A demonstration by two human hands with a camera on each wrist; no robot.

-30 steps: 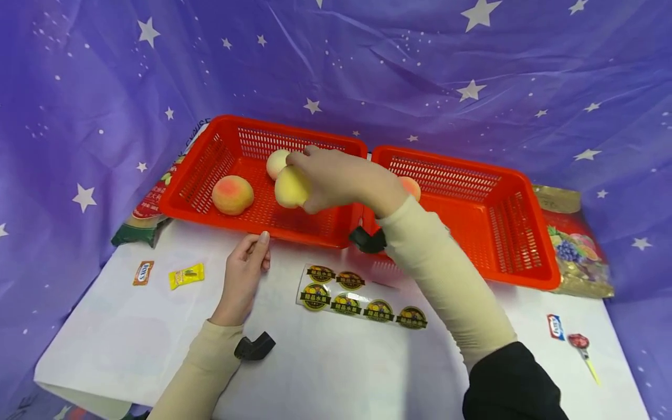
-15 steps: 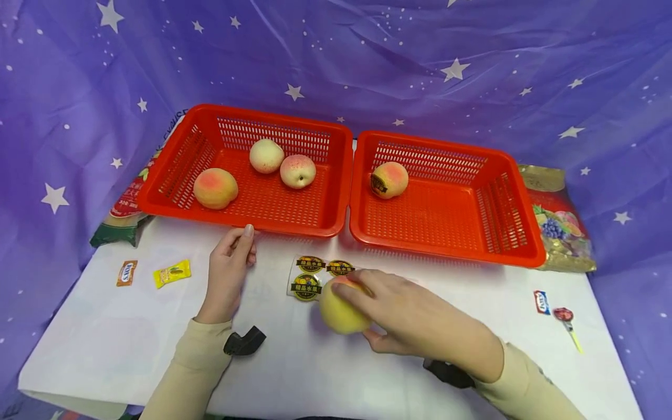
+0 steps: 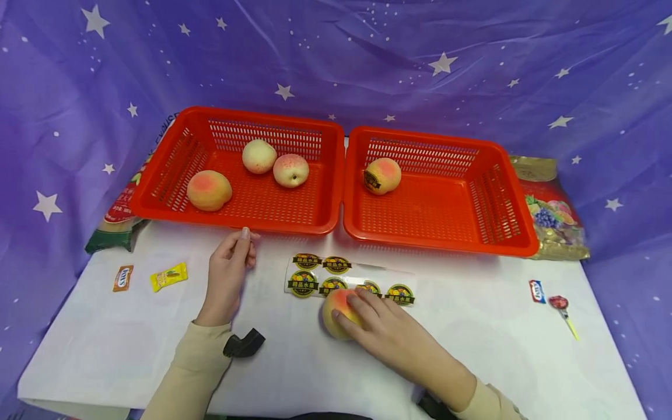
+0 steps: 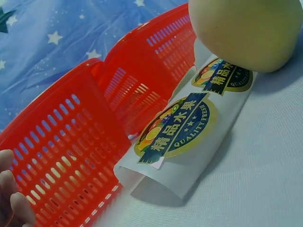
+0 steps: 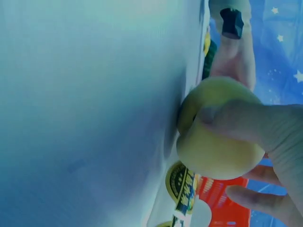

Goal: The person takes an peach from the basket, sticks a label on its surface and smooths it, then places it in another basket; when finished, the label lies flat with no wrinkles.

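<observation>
My right hand holds a yellow peach with a pink blush low over the white table, just in front of a sheet of round fruit stickers. In the right wrist view the thumb lies across the peach beside its crease. The near edge of the sheet curls up in the left wrist view, with the peach overlapping its far end. My left hand rests on the table by the left basket's front rim, fingers loosely curled and holding nothing.
The left red basket contains 3 peaches. In the right red basket sits one peach with a sticker. Wrapped candies lie at the left; a small packet and a lollipop lie at the right. Printed bags flank the baskets.
My right hand has carried the peach out of the left basket and down to the front of the sticker sheet. The left hand has stayed by the basket rim. The head view has shifted slightly.
</observation>
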